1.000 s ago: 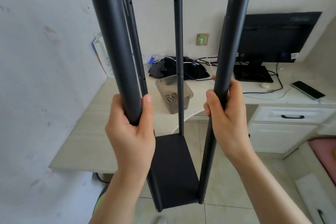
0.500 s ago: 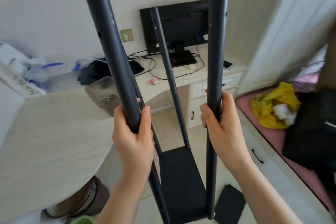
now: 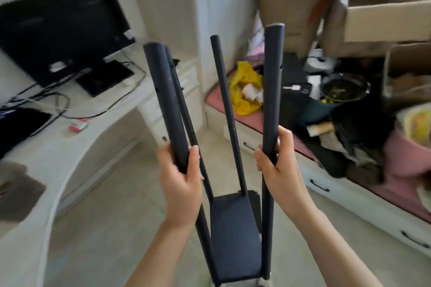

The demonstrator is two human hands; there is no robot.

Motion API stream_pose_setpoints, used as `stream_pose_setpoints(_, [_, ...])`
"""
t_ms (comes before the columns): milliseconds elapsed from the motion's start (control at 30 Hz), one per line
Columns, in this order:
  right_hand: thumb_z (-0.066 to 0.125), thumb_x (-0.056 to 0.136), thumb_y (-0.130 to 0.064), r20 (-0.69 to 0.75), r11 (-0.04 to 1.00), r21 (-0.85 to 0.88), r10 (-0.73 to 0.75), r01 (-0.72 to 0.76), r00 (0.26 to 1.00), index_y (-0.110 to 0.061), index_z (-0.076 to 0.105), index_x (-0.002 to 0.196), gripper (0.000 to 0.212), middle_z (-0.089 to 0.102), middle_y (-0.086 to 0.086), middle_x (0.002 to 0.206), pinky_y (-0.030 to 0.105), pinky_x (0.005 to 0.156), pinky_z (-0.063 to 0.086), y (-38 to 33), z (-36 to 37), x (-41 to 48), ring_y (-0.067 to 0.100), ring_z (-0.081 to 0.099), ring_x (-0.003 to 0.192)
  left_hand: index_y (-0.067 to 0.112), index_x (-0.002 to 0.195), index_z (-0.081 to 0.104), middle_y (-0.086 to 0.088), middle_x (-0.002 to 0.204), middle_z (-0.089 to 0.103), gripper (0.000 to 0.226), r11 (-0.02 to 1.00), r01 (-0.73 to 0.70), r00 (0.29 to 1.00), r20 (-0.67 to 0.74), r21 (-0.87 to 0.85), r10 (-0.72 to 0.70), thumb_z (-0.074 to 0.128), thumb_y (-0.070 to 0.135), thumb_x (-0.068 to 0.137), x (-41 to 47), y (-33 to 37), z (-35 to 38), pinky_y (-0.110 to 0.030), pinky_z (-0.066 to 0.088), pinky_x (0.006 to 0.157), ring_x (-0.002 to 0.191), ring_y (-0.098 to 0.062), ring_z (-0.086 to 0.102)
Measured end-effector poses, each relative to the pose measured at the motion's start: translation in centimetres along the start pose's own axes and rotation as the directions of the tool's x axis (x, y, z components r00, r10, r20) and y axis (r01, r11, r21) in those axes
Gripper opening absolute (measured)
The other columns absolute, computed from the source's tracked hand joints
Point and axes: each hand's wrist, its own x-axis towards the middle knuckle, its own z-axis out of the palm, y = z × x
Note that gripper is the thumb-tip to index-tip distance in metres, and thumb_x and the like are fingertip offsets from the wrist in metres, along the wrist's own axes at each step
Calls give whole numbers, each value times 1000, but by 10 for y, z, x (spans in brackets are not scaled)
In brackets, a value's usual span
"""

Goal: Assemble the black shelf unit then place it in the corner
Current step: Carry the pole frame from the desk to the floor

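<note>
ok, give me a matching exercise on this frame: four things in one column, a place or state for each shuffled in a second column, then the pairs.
Column 1
1. left hand
2. monitor
3. yellow bag
4. shelf panel

Column 2
A. on the pink bench top at right
B. low down, between the lower ends of the poles
C. on the white desk at left
D. gripping the near left pole

Pairs: 1-D, 2-C, 3-A, 4-B
</note>
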Motion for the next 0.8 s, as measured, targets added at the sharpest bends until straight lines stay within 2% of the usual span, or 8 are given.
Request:
stream_pose_setpoints(100, [52, 100, -9, -80, 997, -37, 64, -67, 995, -28, 33, 136, 45, 50, 2, 85, 31, 66, 48, 25, -34, -11, 17, 50, 73, 48, 94, 45, 6, 73, 63, 12, 999, 44, 981, 191, -16, -40, 57, 48, 97, -9, -2, 36, -30, 55, 61, 55, -16, 63])
stream_pose_setpoints(267, [53, 99, -5, -186, 992, -37, 114, -123, 976, -37, 35, 123, 43, 49, 6, 86, 32, 74, 49, 68, -107, -35, 22, 51, 76, 25, 100, 50, 5, 82, 70, 11, 984, 174, 888, 428, 25, -167, 60, 30, 100, -48, 2, 104, -38, 58, 79, 71, -14, 73])
stream_pose_setpoints(367, [54, 99, -7, -214, 986, -37, 154, -165, 965, -39, 38, 112, 37, 53, 1, 84, 29, 71, 49, 95, -155, -49, 17, 54, 74, 21, 100, 53, 6, 83, 72, 12, 970, 237, 832, 505, 48, -228, 60, 30, 100, -77, 12, 143, -44, 59, 83, 77, -15, 74])
stream_pose_setpoints(467, [54, 100, -11, -203, 971, -53, 219, -234, 954, -23, 41, 116, 24, 59, -1, 83, 15, 67, 47, 127, -208, -61, 7, 58, 75, 18, 100, 56, 4, 86, 72, 15, 957, 276, 791, 545, 88, -278, 61, 32, 98, -111, 22, 183, -48, 59, 86, 82, -13, 74])
stream_pose_setpoints(567, [54, 99, -8, -204, 952, -54, 284, -301, 937, -16, 41, 121, 27, 61, 3, 86, 8, 68, 44, 156, -253, -73, 3, 59, 79, 19, 99, 57, 2, 87, 70, 10, 949, 291, 757, 577, 124, -307, 63, 27, 98, -145, 26, 222, -45, 60, 84, 83, -13, 74])
stream_pose_setpoints(633, [54, 99, -7, -229, 943, -42, 311, -329, 922, -14, 41, 122, 27, 63, 4, 86, 10, 70, 45, 172, -279, -81, 4, 61, 81, 24, 98, 56, 2, 86, 69, 7, 943, 303, 723, 611, 137, -321, 63, 22, 99, -166, 25, 244, -39, 59, 82, 83, -15, 74])
stream_pose_setpoints(733, [54, 99, -8, -256, 935, -1, 344, -356, 903, -17, 42, 117, 23, 61, -2, 84, 22, 74, 50, 197, -314, -91, 13, 64, 83, 30, 99, 54, 4, 86, 69, 10, 933, 311, 657, 669, 179, -347, 60, 22, 100, -194, 20, 273, -28, 55, 80, 85, -14, 73])
stream_pose_setpoints(800, [54, 99, -9, -256, 931, 13, 357, -366, 898, -17, 42, 115, 21, 59, -3, 83, 28, 75, 53, 209, -327, -96, 15, 65, 82, 28, 99, 55, 5, 87, 69, 7, 922, 330, 606, 704, 201, -370, 60, 24, 100, -206, 15, 283, -30, 54, 82, 88, -14, 72])
